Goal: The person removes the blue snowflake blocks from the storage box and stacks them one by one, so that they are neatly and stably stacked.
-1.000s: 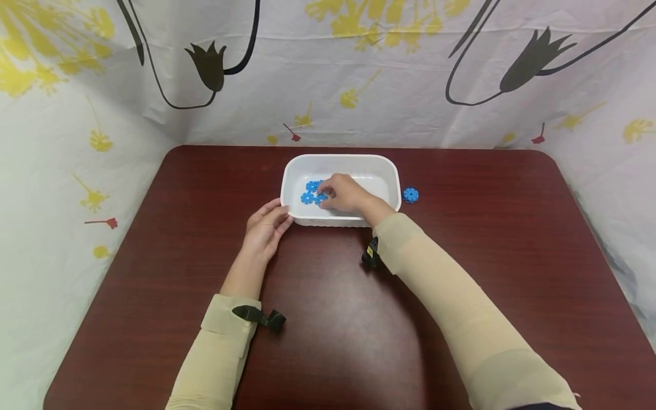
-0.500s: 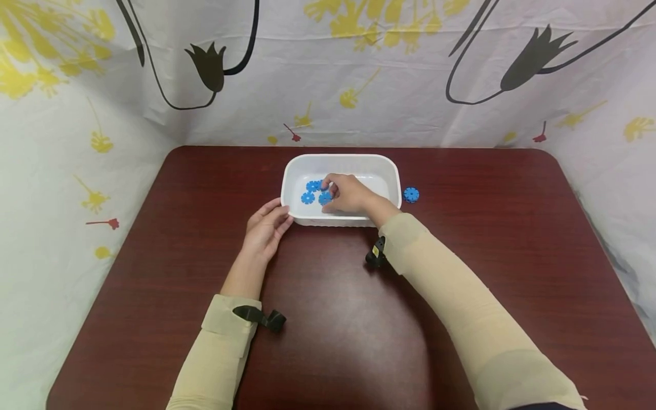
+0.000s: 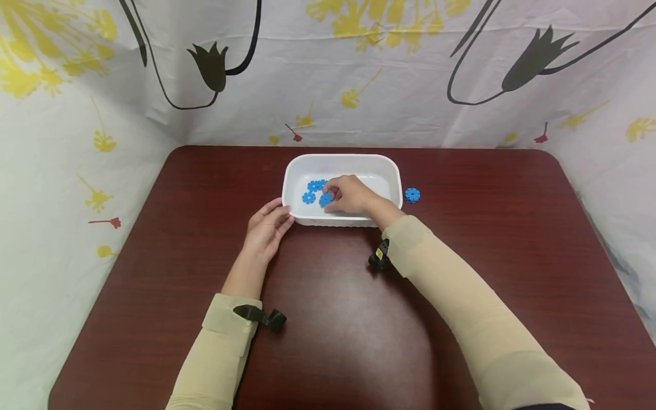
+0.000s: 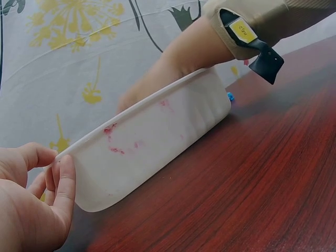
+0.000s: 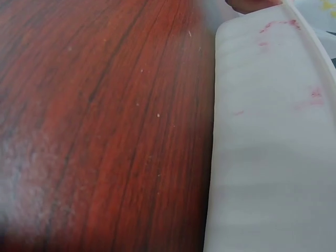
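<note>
A white plastic tub (image 3: 340, 221) stands toward the far side of the table. My left hand (image 3: 265, 230) grips the tub's near left corner, thumb on the rim and fingers against the outer wall; the left wrist view shows this hold (image 4: 44, 197) up close. Inside the tub, my right hand (image 3: 353, 195) pinches a blue notched disc (image 3: 326, 199) between thumb and fingers. Several like blue discs (image 3: 309, 197) lie to its left on the tub floor. In the right wrist view, the tub wall (image 5: 268, 131) hides the right hand's fingers.
A small pile of blue notched discs (image 3: 412, 195) lies on the table just right of the tub. The dark red wooden table (image 3: 328, 319) ends at a white curtain (image 3: 410, 114) printed with flowers, behind and at both sides.
The right hand has drawn slightly right inside the tub, and the disc at its fingertips has come away from the disc on the left. The left hand keeps its hold.
</note>
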{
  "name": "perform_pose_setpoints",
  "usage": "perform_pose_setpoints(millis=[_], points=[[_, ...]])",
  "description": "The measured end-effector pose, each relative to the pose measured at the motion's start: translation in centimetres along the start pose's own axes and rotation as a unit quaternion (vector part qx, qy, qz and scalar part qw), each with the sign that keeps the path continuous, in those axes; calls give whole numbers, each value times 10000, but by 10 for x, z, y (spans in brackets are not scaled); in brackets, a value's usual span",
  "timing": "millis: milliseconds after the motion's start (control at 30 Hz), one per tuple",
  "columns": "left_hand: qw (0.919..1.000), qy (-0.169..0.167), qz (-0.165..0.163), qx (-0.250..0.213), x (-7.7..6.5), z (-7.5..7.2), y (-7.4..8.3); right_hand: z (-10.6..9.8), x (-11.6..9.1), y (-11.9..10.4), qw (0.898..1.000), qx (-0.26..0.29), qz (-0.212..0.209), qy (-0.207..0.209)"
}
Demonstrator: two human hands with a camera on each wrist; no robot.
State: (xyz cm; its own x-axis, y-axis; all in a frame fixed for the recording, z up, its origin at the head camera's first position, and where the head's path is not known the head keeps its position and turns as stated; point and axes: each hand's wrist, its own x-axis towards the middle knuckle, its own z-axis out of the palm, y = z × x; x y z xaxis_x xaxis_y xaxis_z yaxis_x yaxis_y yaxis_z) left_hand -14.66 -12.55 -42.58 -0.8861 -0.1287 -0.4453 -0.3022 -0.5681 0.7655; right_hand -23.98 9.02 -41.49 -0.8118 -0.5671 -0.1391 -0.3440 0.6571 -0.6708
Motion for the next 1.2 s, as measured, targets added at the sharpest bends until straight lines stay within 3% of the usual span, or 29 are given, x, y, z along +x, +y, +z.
perform_pose_setpoints(millis=[1200], points=[[9999,51,22,-121,-1,2,1,-39,-50,17,9881,245,-507,1432]])
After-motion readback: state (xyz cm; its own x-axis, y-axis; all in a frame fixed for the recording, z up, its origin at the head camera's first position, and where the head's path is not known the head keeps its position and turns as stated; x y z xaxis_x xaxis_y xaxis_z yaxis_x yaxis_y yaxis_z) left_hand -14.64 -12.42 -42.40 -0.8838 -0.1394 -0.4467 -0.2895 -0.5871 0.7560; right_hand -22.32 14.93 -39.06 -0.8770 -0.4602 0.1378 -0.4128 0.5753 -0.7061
